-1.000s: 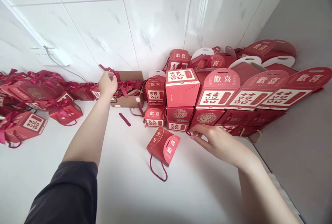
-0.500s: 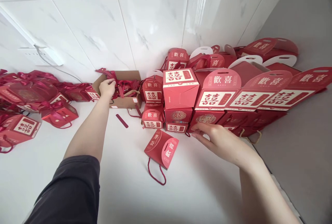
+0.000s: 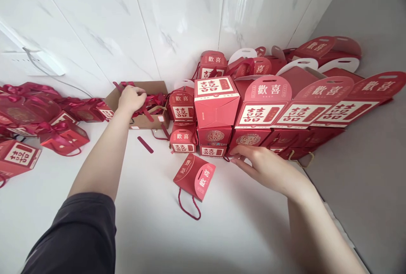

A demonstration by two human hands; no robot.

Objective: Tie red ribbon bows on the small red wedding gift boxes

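Note:
My left hand (image 3: 132, 100) is over a small cardboard box (image 3: 144, 125) against the wall, its fingers closed on a dark red ribbon (image 3: 147, 114) that hangs over the box's front. More red ribbons (image 3: 157, 100) lie inside that box. My right hand (image 3: 266, 166) is beside the lower row of stacked red gift boxes (image 3: 249, 138). Its fingers are stretched out, thumb apart, tips close to the box front; whether they touch it I cannot tell. Between the hands a flattened red gift box (image 3: 193, 176) with a rope handle (image 3: 189, 212) lies on the white table.
A loose ribbon strip (image 3: 145, 144) lies in front of the cardboard box. Ribbon-tied red boxes (image 3: 63, 138) crowd the left side. Open-topped red boxes (image 3: 264, 109) are stacked at the right, beside a grey wall (image 3: 364, 181). A cable (image 3: 53, 76) runs along the tiled wall.
My left hand has shifted and turned slightly over the cardboard box, and a ribbon now hangs from it across the front. The right hand stays by the stacked boxes. The view has tilted a little.

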